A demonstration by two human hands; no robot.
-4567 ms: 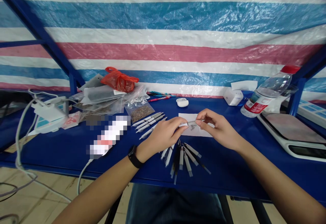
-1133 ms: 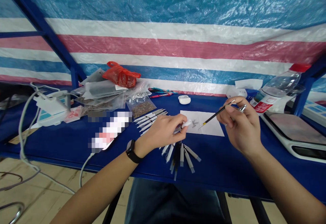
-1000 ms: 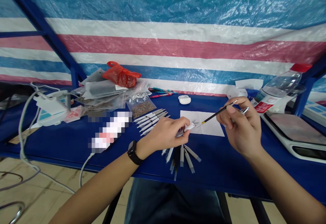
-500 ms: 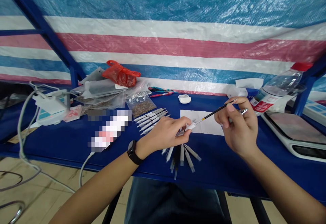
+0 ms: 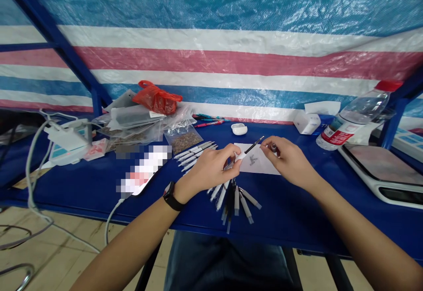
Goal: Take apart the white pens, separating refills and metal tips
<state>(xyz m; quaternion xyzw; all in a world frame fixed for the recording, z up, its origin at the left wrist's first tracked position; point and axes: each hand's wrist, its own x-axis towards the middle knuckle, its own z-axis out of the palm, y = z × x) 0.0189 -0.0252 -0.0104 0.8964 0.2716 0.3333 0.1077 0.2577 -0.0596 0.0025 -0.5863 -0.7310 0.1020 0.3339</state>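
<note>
My left hand (image 5: pixel 216 165), with a dark band on its wrist, pinches a white pen barrel (image 5: pixel 240 156). A black refill (image 5: pixel 254 144) sticks out of the barrel's upper end, its tip pointing up and right. Just right of that tip is my right hand (image 5: pixel 287 158), fingers curled around a small greyish pen part (image 5: pixel 274 148), mostly hidden. Beneath the hands lies a white paper sheet (image 5: pixel 267 164) with small grey pieces (image 5: pixel 253 160) on it. Nearer me, white barrels, dark refills and grey grip sections (image 5: pixel 244 207) are fanned out. White pens (image 5: pixel 193 151) lie in a row behind my left hand.
A phone (image 5: pixel 147 169) on a cable lies at left. Behind it are plastic bags (image 5: pixel 132 121), a red bag (image 5: pixel 157 98) and coloured pens (image 5: pixel 209 123). A white case (image 5: pixel 239 128) is at the back. A bottle (image 5: pixel 346 123), tissue pack (image 5: pixel 307 122) and scale (image 5: pixel 386 167) stand right.
The refill has gone deeper into the barrel, and my right hand has let go of it. My right hand has moved left and turned palm down.
</note>
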